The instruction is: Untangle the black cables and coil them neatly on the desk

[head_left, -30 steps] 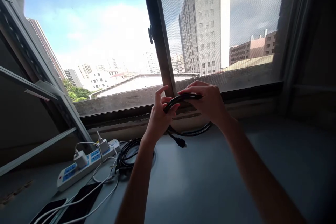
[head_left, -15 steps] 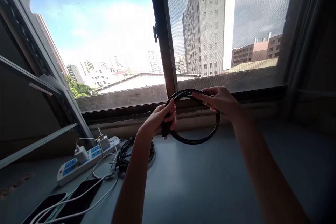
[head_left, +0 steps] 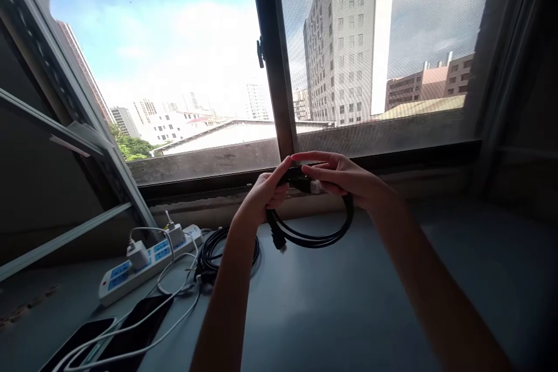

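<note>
A black cable (head_left: 316, 241) is wound into a loop and held up above the grey-blue tabletop. My left hand (head_left: 272, 189) is closed round the loop's left side, thumb pointing up. At the top of the loop my right hand (head_left: 337, 177) has its fingers closed on the cable, near a black connector (head_left: 303, 184) with a pale end. The fingertips of both hands meet there. Another black plug (head_left: 279, 240) with a light metal tip hangs below my left hand. Part of the loop is hidden behind the fingers.
Left of my arm lies a second coiled black cable (head_left: 213, 250). Behind it a white power strip (head_left: 150, 264) holds white chargers (head_left: 138, 254). White cords run over dark flat devices (head_left: 135, 325) at the lower left. A metal frame (head_left: 122, 174) and a window stand beyond.
My right hand has moved left, close to my left hand. The loop has sunk and narrowed, one connector now shows at its top and a plug dangles lower.
</note>
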Demonstrator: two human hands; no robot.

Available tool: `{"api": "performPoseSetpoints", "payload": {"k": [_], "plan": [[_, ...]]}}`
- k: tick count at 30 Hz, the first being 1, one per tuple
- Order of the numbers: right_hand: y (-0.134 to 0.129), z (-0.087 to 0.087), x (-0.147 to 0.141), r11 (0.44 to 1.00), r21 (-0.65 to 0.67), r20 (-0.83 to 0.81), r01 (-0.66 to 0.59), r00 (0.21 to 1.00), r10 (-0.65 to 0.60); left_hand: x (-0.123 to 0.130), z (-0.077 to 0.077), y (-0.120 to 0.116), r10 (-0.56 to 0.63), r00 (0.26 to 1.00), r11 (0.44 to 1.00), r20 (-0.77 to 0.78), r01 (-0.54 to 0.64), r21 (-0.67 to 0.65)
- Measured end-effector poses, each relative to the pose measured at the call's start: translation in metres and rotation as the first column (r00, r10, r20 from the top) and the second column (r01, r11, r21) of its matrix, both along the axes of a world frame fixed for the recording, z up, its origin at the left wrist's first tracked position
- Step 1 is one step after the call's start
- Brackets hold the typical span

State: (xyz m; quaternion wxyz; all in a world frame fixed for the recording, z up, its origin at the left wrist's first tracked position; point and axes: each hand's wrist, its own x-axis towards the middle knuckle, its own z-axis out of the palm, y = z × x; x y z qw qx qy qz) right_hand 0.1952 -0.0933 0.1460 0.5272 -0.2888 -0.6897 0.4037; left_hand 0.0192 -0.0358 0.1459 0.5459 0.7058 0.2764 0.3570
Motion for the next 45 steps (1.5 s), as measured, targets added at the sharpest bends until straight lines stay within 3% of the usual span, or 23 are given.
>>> {"api": "performPoseSetpoints", "payload": {"k": [3, 6, 9, 12, 15, 20, 23, 25, 27, 30, 33, 35, 38, 42, 45], "plan": [[0.000, -0.001, 0.002, 0.997, 0.072, 0.026, 0.009, 1.000, -0.010, 0.000, 0.000, 0.002, -0.105, 0.994, 0.991, 0.043, 0.108, -0.082], [0.003, -0.003, 0.003, 0.945, 0.306, 0.096, 0.116, 0.984, -0.152, 0.000, -0.002, 0.006, -0.173, 0.976, 0.967, 0.135, 0.194, -0.165], [0.003, -0.004, -0.001, 0.754, 0.582, 0.132, 0.306, 0.879, -0.459, 0.001, -0.003, 0.011, -0.191, 0.952, 0.943, 0.239, 0.246, -0.223], [0.001, -0.004, -0.005, 0.567, 0.723, 0.125, 0.396, 0.732, -0.670, 0.004, -0.002, 0.011, -0.190, 0.948, 0.928, 0.255, 0.258, -0.269], [0.000, -0.003, -0.007, 0.500, 0.779, 0.150, 0.377, 0.663, -0.733, 0.005, 0.000, 0.009, -0.234, 0.933, 0.899, 0.274, 0.315, -0.305], [0.005, -0.006, -0.005, 0.293, 0.857, 0.056, 0.425, 0.489, -0.871, 0.001, 0.003, 0.004, -0.315, 0.887, 0.848, 0.336, 0.422, -0.320], [0.015, -0.013, -0.006, 0.231, 0.874, 0.048, 0.428, 0.398, -0.916, -0.001, 0.001, 0.005, -0.327, 0.866, 0.844, 0.379, 0.448, -0.294], [0.024, -0.019, -0.006, 0.213, 0.871, 0.043, 0.443, 0.364, -0.930, -0.001, -0.003, 0.009, -0.309, 0.871, 0.869, 0.382, 0.422, -0.258], [0.033, -0.026, -0.007, 0.210, 0.860, 0.047, 0.464, 0.337, -0.940, -0.002, -0.008, 0.014, -0.254, 0.921, 0.918, 0.296, 0.326, -0.227], [0.043, -0.035, -0.011, 0.233, 0.840, 0.086, 0.490, 0.305, -0.949, -0.005, -0.013, 0.019, 0.008, 0.999, 0.996, 0.036, -0.005, -0.089], [0.047, -0.040, -0.020, 0.257, 0.820, 0.114, 0.511, 0.294, -0.949, -0.010, -0.011, 0.020, 0.328, 0.940, 0.941, -0.090, -0.316, 0.121], [0.047, -0.042, -0.026, 0.278, 0.807, 0.130, 0.521, 0.302, -0.944, -0.014, -0.007, 0.017, 0.449, 0.888, 0.883, -0.105, -0.423, 0.202], [0.047, -0.044, -0.034, 0.332, 0.790, 0.166, 0.515, 0.341, -0.925, -0.020, -0.002, 0.012, 0.490, 0.861, 0.855, -0.138, -0.444, 0.267], [0.043, -0.040, -0.036, 0.369, 0.784, 0.180, 0.500, 0.385, -0.905, -0.026, 0.003, 0.008, 0.280, 0.945, 0.954, -0.168, -0.254, 0.157], [0.038, -0.034, -0.032, 0.367, 0.780, 0.142, 0.506, 0.428, -0.892, -0.025, 0.003, 0.010, 0.200, 0.977, 0.979, -0.075, -0.196, 0.061]]}}
